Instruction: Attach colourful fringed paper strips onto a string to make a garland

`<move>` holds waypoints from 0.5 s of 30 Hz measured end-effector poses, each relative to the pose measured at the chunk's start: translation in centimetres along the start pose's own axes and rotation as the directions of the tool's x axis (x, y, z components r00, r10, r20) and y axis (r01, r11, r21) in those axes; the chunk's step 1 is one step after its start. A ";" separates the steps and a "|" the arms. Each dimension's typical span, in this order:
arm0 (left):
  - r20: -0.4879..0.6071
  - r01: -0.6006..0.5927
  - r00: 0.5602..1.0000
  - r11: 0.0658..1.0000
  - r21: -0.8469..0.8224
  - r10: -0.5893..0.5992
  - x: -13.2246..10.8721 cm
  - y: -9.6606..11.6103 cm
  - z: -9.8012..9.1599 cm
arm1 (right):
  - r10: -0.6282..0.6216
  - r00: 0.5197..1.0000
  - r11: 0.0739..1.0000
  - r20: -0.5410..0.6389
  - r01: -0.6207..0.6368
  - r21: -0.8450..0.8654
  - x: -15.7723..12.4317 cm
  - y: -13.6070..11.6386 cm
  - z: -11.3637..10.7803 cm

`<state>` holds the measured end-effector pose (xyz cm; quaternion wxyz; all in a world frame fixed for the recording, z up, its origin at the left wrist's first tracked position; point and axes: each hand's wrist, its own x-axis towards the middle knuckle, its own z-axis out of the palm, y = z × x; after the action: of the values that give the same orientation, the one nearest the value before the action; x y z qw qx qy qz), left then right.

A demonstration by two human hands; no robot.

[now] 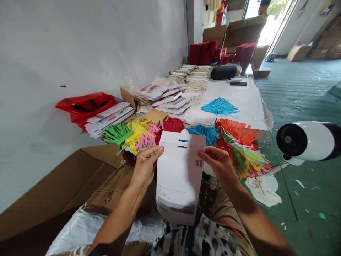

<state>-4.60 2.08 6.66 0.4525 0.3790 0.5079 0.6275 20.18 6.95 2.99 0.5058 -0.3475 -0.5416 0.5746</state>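
Gripping white pouch stack (pixel 179 177) by top corners with left hand (pixel 145 167) and right hand (pixel 218 163), upright just off near edge of surface (pixel 239 99); likely squaring step, next needs even pinch to keep alignment

Left arm (pixel 119 213) and right arm (pixel 250 217) are bare to approx. the elbow. Shirt (pixel 202 238) is white w/ black blotches (animal-print look); trousers (pixel 221 208) are tan.

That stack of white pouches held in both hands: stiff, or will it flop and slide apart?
Likely floppy and light: the white pouches are thin. Probably prone to sliding apart, since their lower edges fan out unevenly. The left hand and right hand pinch opposite sides, which seems to keep them together.
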 end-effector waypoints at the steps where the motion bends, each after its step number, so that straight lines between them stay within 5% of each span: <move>1: 0.036 0.015 0.999 1.000 0.021 -0.016 0.0 0.1 -0.3 | 0.013 1.000 1.000 0.028 -0.013 0.018 -0.2 0.0 -0.4; 7: 0.398 0.121 0.894 0.967 0.226 -0.205 0.6 -0.7 -1.7 | 0.163 0.940 0.982 0.300 -0.183 0.040 -1.2 -0.1 -3.1; 15: 0.434 0.043 0.884 0.954 0.296 -0.175 2.0 -6.4 -1.9 | 0.173 0.963 0.977 0.208 -0.142 -0.156 -1.4 4.1 -5.3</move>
<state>-5.79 3.92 0.03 0.5359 0.5458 0.4912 0.4167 24.65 7.48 -2.10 0.3697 -0.3584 -0.6039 0.6084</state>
